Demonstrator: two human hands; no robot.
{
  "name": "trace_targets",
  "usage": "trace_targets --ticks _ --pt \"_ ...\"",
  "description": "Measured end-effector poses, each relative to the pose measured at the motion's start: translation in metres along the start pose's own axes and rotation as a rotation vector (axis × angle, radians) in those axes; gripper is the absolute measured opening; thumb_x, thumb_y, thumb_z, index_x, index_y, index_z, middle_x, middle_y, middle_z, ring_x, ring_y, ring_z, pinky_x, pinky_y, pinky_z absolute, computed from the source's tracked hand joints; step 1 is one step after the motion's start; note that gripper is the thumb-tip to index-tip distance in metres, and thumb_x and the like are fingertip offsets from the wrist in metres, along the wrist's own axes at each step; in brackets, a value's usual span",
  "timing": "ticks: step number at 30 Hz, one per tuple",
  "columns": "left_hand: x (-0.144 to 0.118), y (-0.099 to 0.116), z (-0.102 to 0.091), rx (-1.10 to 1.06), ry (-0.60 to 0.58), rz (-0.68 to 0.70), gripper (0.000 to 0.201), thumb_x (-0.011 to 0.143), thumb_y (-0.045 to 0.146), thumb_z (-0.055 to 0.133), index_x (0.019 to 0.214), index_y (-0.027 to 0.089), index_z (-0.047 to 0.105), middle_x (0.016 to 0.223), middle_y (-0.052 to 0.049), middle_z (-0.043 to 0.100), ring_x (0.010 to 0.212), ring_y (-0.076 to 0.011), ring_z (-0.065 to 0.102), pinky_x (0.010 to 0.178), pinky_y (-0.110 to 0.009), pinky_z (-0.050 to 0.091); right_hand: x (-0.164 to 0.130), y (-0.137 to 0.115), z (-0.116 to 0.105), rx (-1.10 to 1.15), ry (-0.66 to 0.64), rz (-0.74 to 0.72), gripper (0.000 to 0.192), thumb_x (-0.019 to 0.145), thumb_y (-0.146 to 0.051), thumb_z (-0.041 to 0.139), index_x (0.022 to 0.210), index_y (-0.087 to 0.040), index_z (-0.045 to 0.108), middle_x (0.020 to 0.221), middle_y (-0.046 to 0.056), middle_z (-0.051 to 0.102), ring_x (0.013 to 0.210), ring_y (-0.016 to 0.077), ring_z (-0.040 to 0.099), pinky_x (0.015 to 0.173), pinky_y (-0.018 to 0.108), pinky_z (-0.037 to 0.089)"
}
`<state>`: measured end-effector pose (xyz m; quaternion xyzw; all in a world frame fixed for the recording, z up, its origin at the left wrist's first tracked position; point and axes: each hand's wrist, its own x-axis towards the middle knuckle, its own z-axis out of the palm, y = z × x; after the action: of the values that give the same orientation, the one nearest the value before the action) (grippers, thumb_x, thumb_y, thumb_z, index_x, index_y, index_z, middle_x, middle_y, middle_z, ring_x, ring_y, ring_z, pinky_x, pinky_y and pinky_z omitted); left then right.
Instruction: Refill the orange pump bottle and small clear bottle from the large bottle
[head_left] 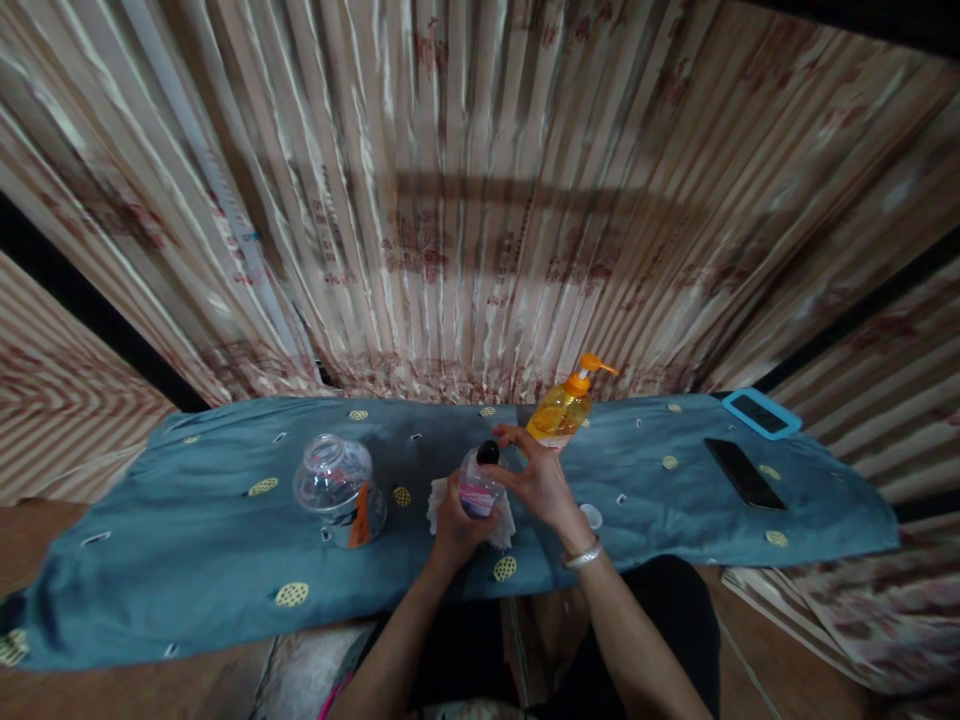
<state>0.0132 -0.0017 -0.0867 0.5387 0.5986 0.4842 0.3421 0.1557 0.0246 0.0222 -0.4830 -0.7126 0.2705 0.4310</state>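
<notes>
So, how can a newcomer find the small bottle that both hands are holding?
Start at the blue cloth that covers the table. At the middle of its near edge, the left hand grips the small clear bottle and the right hand touches its top. Unlike the orange pump bottle behind, it has a black cap.

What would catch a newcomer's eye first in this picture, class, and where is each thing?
At centre, the left hand grips a small clear bottle with a dark cap, while the right hand reaches its top. Just behind stands an orange pump bottle. To the left, a clear glass jar sits on the blue cloth.
</notes>
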Motion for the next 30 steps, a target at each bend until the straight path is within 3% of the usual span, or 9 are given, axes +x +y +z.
trace_targets --ticks 5,10,17,24,30 --pt "-0.001 0.002 -0.001 -0.013 -0.010 0.020 0.070 0.055 0.019 0.079 0.120 0.018 0.053 0.101 -0.005 0.072 0.088 -0.0244 0.072 0.080 -0.037 0.059 -0.003 0.004 0.000 -0.010 0.012 0.001 0.047 0.084 -0.048 0.068 0.120 -0.019 0.060 0.121 0.008 0.066 0.112 0.0231 0.063 0.100 0.051 0.049" --pt "-0.002 0.000 0.000 -0.014 -0.007 0.018 0.072 0.056 0.022 0.080 0.122 0.016 0.052 0.103 -0.007 0.072 0.093 -0.0256 0.071 0.083 -0.040 0.059 -0.002 -0.002 0.010 0.002 0.028 -0.032 0.041 0.083 -0.049 0.069 0.108 -0.018 0.063 0.129 0.009 0.063 0.118 0.0240 0.061 0.103 0.051 0.046" --pt "-0.001 -0.003 0.000 -0.005 0.005 0.036 0.073 0.054 0.019 0.081 0.122 0.017 0.053 0.104 -0.006 0.072 0.091 -0.0249 0.071 0.082 -0.038 0.059 -0.011 0.005 -0.006 -0.004 0.059 -0.003 0.046 0.083 -0.048 0.069 0.117 -0.019 0.060 0.123 0.008 0.065 0.111 0.0226 0.063 0.099 0.050 0.049" --pt "-0.001 -0.005 0.003 0.013 0.034 0.032 0.073 0.052 0.021 0.083 0.119 0.017 0.053 0.102 -0.005 0.072 0.091 -0.0248 0.072 0.082 -0.038 0.060 -0.005 -0.007 0.010 -0.002 0.036 -0.022 0.038 0.084 -0.049 0.067 0.106 -0.017 0.063 0.125 0.009 0.065 0.117 0.0236 0.061 0.102 0.051 0.047" --pt "0.000 -0.005 0.002 0.010 0.016 0.020 0.073 0.053 0.018 0.081 0.120 0.018 0.053 0.101 -0.003 0.073 0.089 -0.0229 0.073 0.081 -0.036 0.059 -0.016 0.006 -0.002 -0.016 0.058 0.016 0.047 0.084 -0.049 0.067 0.120 -0.019 0.060 0.118 0.007 0.067 0.107 0.0218 0.065 0.096 0.049 0.051"
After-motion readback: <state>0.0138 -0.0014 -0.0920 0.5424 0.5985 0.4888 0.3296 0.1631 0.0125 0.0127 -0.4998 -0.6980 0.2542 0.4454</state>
